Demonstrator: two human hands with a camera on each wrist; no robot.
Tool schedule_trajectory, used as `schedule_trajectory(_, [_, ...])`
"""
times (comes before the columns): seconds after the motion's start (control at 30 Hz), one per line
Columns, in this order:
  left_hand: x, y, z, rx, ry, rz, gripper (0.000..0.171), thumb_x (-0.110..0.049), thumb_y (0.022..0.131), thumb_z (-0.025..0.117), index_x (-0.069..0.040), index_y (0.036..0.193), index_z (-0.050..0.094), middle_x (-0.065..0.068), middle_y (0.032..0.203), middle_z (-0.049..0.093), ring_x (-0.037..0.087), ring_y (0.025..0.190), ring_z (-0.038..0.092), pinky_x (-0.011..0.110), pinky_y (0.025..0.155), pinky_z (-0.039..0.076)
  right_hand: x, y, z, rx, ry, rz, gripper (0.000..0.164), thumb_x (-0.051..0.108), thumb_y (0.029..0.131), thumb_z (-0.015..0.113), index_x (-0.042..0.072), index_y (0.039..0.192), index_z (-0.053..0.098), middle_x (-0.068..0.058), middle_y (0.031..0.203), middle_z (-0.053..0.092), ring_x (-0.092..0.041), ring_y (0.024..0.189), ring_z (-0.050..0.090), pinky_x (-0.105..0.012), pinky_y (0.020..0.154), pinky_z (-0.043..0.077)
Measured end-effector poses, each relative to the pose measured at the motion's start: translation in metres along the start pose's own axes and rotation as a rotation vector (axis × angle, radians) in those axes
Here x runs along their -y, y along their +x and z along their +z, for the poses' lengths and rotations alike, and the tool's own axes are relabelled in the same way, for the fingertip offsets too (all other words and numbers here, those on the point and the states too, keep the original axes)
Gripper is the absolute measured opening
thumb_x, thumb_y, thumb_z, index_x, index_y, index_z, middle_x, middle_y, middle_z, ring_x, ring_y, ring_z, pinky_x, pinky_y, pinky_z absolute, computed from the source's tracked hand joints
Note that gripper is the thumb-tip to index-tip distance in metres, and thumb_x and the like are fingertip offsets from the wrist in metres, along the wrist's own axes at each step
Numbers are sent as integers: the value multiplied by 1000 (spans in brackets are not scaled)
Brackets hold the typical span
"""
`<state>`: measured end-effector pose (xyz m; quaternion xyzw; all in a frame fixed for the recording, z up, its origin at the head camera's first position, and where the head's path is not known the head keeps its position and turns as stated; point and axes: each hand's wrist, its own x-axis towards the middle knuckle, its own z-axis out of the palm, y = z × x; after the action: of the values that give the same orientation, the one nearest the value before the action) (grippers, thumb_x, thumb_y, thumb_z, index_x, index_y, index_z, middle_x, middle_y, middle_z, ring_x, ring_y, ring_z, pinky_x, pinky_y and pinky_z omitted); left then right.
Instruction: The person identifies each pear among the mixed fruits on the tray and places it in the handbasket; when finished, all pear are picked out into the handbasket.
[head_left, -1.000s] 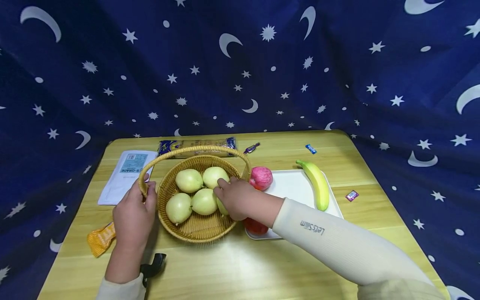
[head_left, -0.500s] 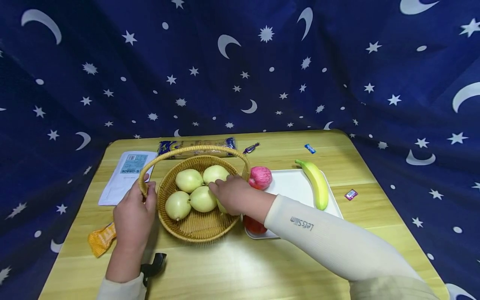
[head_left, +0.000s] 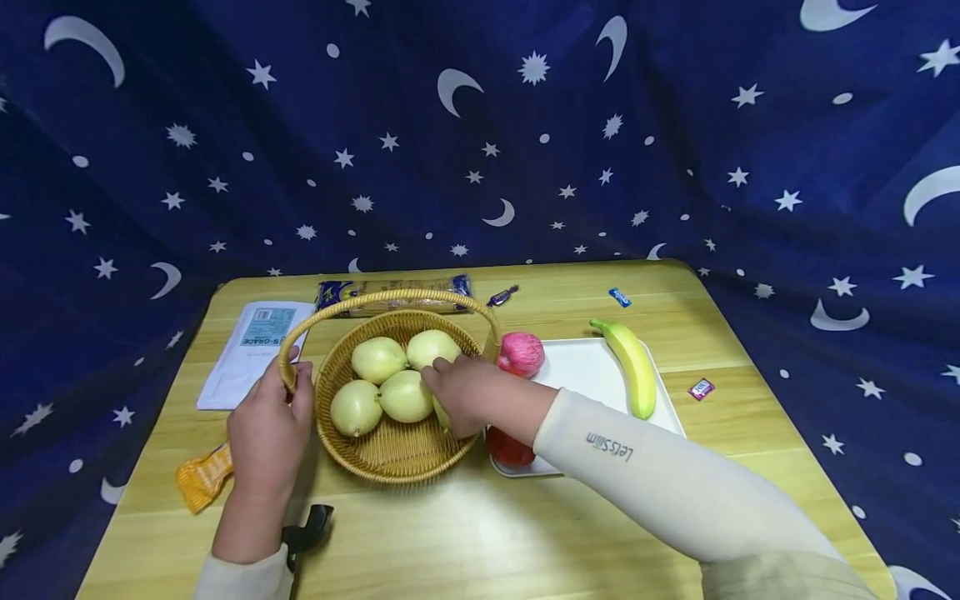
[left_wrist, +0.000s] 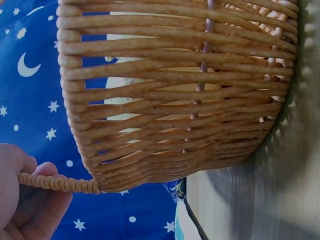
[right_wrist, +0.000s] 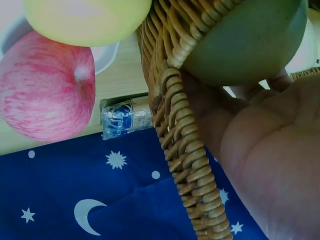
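Observation:
In the head view, a wicker basket (head_left: pixel 401 471) holds several pale green pears (head_left: pixel 378 360). My left hand (head_left: pixel 267 437) grips the left side of its arched handle, its fingers curled round the handle (left_wrist: pixel 60 183) in the left wrist view. Reaching into the basket's right side, my right hand (head_left: pixel 468 396) grasps one pear (right_wrist: pixel 250 42). Part of that pear is hidden by the hand in the head view. A pink-red apple (head_left: pixel 522 354) and a red fruit (head_left: pixel 510 448) lie right of the basket, the latter partly behind my right wrist.
A white tray (head_left: pixel 577 367) to the right bears a banana (head_left: pixel 633 367). Behind the basket lies a clear-and-blue packet (head_left: pixel 460 286). A white package (head_left: pixel 225 367) and an orange wrapper (head_left: pixel 202 479) are at left. Small wrapped candies (head_left: pixel 702 389) are scattered about.
My right hand has moved slightly left within the basket, and the pears beside it have shifted a little. The left hand keeps its grip on the handle.

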<state>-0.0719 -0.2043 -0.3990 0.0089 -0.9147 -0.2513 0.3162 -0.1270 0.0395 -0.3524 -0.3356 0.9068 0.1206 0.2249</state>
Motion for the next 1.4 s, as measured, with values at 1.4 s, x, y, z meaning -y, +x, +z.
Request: schedule_trajectory(1.4, [3,0,2,-6,-11,-1,32,-23,96,60,-5,122,63,15,101,71,38,76,68,54,57,47,-10,-8,10,-390,42,-113,83,66,86,56,16,148,33,-12,153,27,-36,142,22,-49,112,24])
